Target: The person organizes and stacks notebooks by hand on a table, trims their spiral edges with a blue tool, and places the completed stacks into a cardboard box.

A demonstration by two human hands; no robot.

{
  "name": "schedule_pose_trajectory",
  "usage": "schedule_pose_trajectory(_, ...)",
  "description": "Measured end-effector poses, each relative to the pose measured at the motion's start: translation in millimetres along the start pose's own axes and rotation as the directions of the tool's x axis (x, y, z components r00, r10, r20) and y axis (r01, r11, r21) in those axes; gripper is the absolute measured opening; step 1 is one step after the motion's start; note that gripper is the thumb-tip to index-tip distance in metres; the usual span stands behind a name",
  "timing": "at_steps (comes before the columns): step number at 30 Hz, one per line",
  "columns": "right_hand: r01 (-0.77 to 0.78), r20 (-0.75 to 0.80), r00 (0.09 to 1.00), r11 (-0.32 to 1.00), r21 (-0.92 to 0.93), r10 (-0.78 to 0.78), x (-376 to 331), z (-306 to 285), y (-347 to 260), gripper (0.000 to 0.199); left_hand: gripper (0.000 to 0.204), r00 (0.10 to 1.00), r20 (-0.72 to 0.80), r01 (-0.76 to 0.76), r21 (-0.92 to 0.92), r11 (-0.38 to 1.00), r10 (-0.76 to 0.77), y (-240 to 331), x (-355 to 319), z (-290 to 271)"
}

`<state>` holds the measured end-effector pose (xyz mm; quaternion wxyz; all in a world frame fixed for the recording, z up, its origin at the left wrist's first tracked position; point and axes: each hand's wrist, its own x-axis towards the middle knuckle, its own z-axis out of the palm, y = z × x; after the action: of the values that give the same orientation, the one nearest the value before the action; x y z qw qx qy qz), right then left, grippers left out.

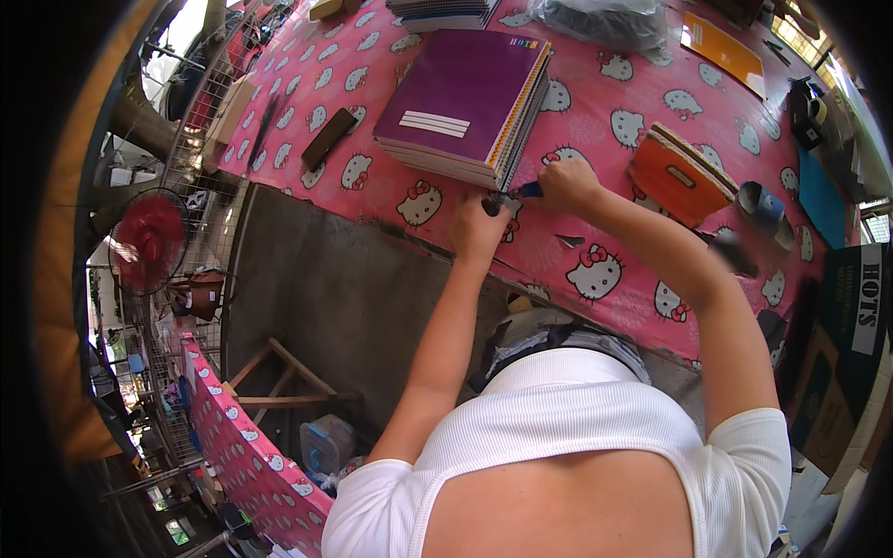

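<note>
A stack of spiral notebooks with a purple cover [446, 88] on top lies on the pink table. My left hand [477, 228] is closed at the stack's near corner, around something small and dark that I cannot make out. Just to its right, my right hand [570, 187] is closed on a small blue-handled tool [528, 191]. The tool points left toward the notebook corner, and its tip is too small to tell apart from the dark thing at my left fingers.
An orange box-like block [679, 181] and a blue roll [761, 205] lie at the right. A dark oblong object [328, 138] rests left of the stack. Behind are more notebooks [446, 14], clear plastic [605, 23] and an orange notebook [723, 53]. A red fan [149, 242] stands left.
</note>
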<state>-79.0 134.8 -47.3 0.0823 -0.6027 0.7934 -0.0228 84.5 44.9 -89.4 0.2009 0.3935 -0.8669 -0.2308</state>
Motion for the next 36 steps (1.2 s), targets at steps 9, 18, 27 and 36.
schedule_pose_trajectory(9, -0.122, 0.224, 0.964, -0.507, 0.853, 0.144, -50.3, 25.2, 57.7, 0.064, 0.020, 0.946, 0.314, 0.265, -0.613, 0.745, -0.078, 28.7, -21.2, 6.3)
schedule_pose_trajectory(18, 0.113, 0.135, 0.967, -0.842, 0.527, 0.214, -68.5, 62.3, 56.8, 0.075, 0.010, 0.657, 0.698, 0.748, -0.649, -0.136, 0.284, 149.6, 120.3, -40.9)
schedule_pose_trajectory(27, 0.129, 0.111, 0.972, -0.870, 0.477, 0.205, -69.7, 63.7, 58.5, 0.074, 0.012, 0.753, 0.647, 0.651, -0.759, -0.013, -0.120, 234.8, 372.9, 87.7)
schedule_pose_trajectory(36, 0.085, 0.157, 0.973, -0.897, 0.435, 0.168, -72.3, 62.2, 56.6, 0.075, 0.113, 0.705, 0.676, 0.441, -0.653, 0.615, 0.213, 276.2, 427.1, 61.3)
